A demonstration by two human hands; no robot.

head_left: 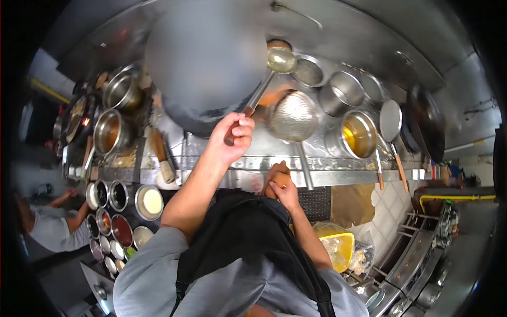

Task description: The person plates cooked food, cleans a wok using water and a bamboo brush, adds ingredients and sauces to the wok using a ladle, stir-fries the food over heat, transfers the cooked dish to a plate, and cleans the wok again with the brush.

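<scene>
My left hand (232, 138) is closed around the wooden grip of a ladle (281, 60), whose metal bowl points up and away to the right. Beside that hand lies the dark rim of a wok (198, 124); a large grey blur covers most of it. My right hand (286, 193), low and close to the apron, is closed on a tan-brown, cloth-like bundle (282, 178) at the counter edge. What the bundle wraps, if anything, is hidden. Between the hands and the pots rests a round metal strainer (293, 116), its handle over the counter edge.
Right of the strainer stand metal pots (342, 92) and a pot of yellow liquid (359, 134). A brush (161, 156) lies left of the wok. Several seasoning containers (149, 203) sit at left, near another person (55, 224). A yellow bin (334, 245) is at lower right.
</scene>
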